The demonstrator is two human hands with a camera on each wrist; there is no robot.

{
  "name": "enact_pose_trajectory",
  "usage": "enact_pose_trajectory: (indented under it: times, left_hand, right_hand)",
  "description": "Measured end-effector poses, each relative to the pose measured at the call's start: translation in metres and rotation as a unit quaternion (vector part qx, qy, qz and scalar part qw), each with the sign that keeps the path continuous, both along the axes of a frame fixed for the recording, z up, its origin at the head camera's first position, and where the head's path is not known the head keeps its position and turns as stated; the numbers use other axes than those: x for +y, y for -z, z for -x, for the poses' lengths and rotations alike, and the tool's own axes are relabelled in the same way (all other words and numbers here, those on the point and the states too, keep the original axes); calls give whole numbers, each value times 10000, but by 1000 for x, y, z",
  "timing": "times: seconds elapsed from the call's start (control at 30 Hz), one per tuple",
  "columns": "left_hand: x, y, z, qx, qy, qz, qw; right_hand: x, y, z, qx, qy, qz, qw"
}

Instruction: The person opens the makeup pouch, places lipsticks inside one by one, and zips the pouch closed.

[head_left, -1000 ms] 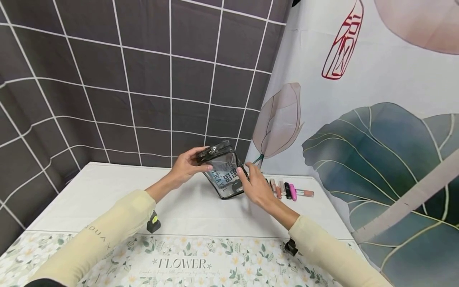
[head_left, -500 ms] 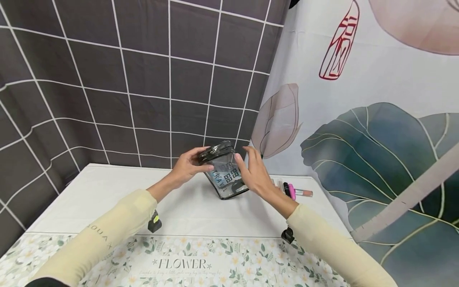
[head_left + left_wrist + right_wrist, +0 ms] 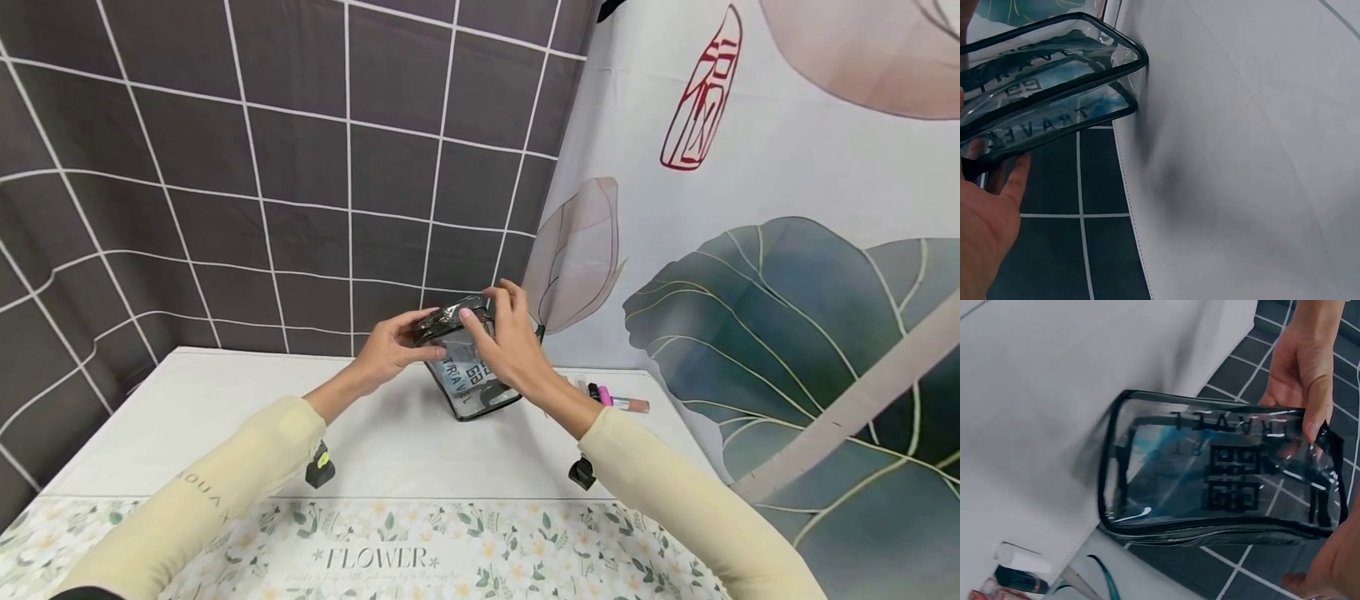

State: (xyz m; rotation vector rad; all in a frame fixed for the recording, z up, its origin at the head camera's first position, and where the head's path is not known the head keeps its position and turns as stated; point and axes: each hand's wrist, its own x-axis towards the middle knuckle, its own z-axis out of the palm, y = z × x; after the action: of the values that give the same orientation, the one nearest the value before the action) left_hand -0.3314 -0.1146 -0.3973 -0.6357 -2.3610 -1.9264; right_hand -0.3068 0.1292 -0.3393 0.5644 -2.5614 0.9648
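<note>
A clear toiletry bag (image 3: 468, 379) with black trim and dark "TRAVEL" lettering stands tilted near the table's back edge. My left hand (image 3: 385, 346) grips its upper left end, thumb in front and fingers behind. At the upper right corner is my right hand (image 3: 510, 337), its thumb and fingers spread apart over the top edge. The right wrist view has the bag (image 3: 1210, 469) in full, the left hand (image 3: 1304, 381) holding its top end and part of the right hand (image 3: 1329, 562) beside the opposite corner. Whether the right fingertips touch the zipper is hidden.
Right of the bag lie several lip cosmetics, among them a pink tube (image 3: 604, 396) and a lip gloss (image 3: 632, 404), partly behind the right forearm. A dark checked curtain (image 3: 300, 208) hangs behind the white table (image 3: 420, 467). A floral cloth (image 3: 375, 542) covers the front.
My right hand has let go of the bag's right side and moved up and left to its top corner. The left hand keeps its grip, and the bag barely moves.
</note>
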Motion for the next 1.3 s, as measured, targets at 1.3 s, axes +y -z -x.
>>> enact_pose_trajectory:
  times: [1.3]
  left_hand:
    - [0,-8,2,-236,121,-21,9996]
  right_hand:
    - [-55,-54,12,528,161,-2487,9670]
